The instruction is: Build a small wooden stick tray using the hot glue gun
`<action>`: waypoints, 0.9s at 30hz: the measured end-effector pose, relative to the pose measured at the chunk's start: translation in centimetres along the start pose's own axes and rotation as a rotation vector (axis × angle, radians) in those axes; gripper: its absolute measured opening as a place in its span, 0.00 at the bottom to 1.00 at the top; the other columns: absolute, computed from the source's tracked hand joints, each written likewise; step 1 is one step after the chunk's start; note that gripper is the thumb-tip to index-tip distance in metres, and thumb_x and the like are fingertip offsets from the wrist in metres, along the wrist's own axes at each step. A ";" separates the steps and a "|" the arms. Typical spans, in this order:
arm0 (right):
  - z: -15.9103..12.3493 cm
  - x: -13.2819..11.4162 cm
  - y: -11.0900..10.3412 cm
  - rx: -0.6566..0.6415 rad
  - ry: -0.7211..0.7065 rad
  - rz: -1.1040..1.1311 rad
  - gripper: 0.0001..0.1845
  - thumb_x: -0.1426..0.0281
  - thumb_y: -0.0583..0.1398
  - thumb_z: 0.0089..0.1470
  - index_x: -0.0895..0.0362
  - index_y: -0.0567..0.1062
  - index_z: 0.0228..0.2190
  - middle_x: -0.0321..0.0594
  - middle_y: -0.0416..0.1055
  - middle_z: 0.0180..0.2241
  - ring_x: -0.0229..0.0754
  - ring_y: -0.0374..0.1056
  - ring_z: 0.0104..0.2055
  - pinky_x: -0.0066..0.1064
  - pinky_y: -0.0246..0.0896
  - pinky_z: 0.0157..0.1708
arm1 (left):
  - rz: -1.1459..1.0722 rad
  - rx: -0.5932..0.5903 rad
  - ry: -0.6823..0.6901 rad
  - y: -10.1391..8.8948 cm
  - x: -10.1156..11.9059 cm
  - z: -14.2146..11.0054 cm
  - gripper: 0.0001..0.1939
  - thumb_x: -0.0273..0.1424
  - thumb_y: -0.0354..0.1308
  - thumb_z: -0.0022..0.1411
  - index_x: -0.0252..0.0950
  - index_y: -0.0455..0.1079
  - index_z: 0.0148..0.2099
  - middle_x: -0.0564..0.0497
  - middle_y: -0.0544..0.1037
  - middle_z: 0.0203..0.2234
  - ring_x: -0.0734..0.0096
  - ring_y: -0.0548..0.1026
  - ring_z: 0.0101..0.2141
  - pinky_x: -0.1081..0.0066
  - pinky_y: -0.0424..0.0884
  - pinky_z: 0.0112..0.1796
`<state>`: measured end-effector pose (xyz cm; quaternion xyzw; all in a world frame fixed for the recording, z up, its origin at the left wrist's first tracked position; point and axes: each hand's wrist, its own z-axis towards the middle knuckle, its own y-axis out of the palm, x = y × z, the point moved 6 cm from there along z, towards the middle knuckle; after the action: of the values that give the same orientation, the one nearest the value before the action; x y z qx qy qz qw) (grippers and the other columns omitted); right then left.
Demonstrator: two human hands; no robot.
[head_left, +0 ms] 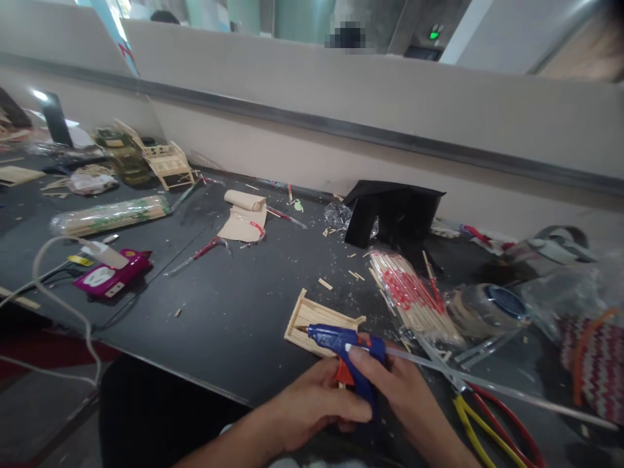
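Observation:
A blue hot glue gun [334,337] with an orange-red trigger is held level, its nozzle pointing left over a small tray-like piece made of wooden sticks [312,309]. My right hand [407,390] wraps the gun's body and handle from the right, thumb along the top. From the left, my left hand [322,403] is closed around the trigger and handle area, its thumb lying across the handle. A small pale stick end shows between the left fingers; most of it is hidden. A long clear glue stick [517,385] runs out of the gun's back.
Pliers with red and yellow handles [470,396] lie at the right, beside bagged sticks [414,296] and a glass jar [487,309]. A purple power strip [114,273] with a white cable is left. A stick-built chair [168,162] and low partition [341,120] stand behind.

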<state>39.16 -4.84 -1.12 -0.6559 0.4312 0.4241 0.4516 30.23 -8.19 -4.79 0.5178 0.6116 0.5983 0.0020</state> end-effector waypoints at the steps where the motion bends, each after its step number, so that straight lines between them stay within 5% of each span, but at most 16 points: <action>1: 0.0 -0.1 -0.4 0.016 0.012 0.022 0.18 0.57 0.61 0.51 0.59 0.76 0.33 0.43 0.77 0.30 0.49 0.72 0.36 0.35 0.68 0.38 | -0.040 -0.014 0.015 0.0 0.2 -0.4 0.16 0.22 0.60 0.38 0.31 0.72 0.35 0.55 0.67 0.20 0.81 0.61 0.20 0.78 0.55 0.23; 3: 0.0 -0.2 -1.3 0.053 0.054 0.079 0.19 0.56 0.60 0.51 0.59 0.76 0.35 0.44 0.77 0.31 0.49 0.73 0.35 0.36 0.68 0.36 | -0.092 0.029 0.041 -0.8 0.5 -1.5 0.22 0.18 0.55 0.36 0.33 0.71 0.38 0.56 0.68 0.21 0.81 0.62 0.22 0.78 0.55 0.24; 7: 0.0 -0.6 -3.2 0.135 0.099 0.217 0.19 0.56 0.63 0.49 0.58 0.76 0.36 0.43 0.78 0.30 0.47 0.73 0.31 0.32 0.69 0.30 | 0.033 0.240 0.099 -3.7 1.0 -3.8 0.15 0.18 0.52 0.43 0.33 0.70 0.35 0.51 0.74 0.26 0.77 0.69 0.25 0.74 0.63 0.31; 13: 0.2 -1.7 -3.4 0.120 0.145 0.278 0.19 0.56 0.64 0.46 0.60 0.74 0.29 0.41 0.76 0.25 0.34 0.64 0.17 0.20 0.55 0.12 | 0.168 0.417 0.149 -6.5 3.1 -6.5 0.06 0.31 0.59 0.57 0.35 0.70 0.37 0.47 0.76 0.37 0.66 0.74 0.40 0.66 0.68 0.44; 18: 0.3 -3.2 -3.3 0.128 0.110 0.207 0.19 0.55 0.63 0.46 0.59 0.71 0.28 0.40 0.74 0.23 0.32 0.61 0.15 0.19 0.49 0.10 | 0.349 0.547 0.239 -7.5 5.5 -6.9 0.12 0.40 0.60 0.56 0.35 0.74 0.35 0.44 0.74 0.38 0.60 0.74 0.41 0.65 0.72 0.38; 24: 0.5 -4.9 -3.5 0.098 0.062 0.077 0.21 0.53 0.60 0.48 0.60 0.72 0.33 0.40 0.73 0.23 0.31 0.59 0.15 0.20 0.49 0.10 | 0.857 0.736 0.483 -8.3 9.5 -7.9 0.10 0.39 0.61 0.53 0.40 0.79 0.34 0.49 0.70 0.31 0.66 0.69 0.37 0.70 0.67 0.39; 27: 0.7 -5.5 -3.7 0.097 0.038 0.027 0.24 0.53 0.60 0.47 0.60 0.72 0.36 0.40 0.74 0.24 0.32 0.59 0.15 0.20 0.51 0.10 | 0.727 0.802 0.477 -8.8 10.2 -8.5 0.11 0.40 0.62 0.53 0.40 0.78 0.36 0.52 0.71 0.26 0.73 0.67 0.29 0.74 0.65 0.31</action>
<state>41.07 -2.38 4.81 -0.6352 0.4685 0.3963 0.4690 14.68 -5.72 -2.50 0.5057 0.5567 0.3826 -0.5366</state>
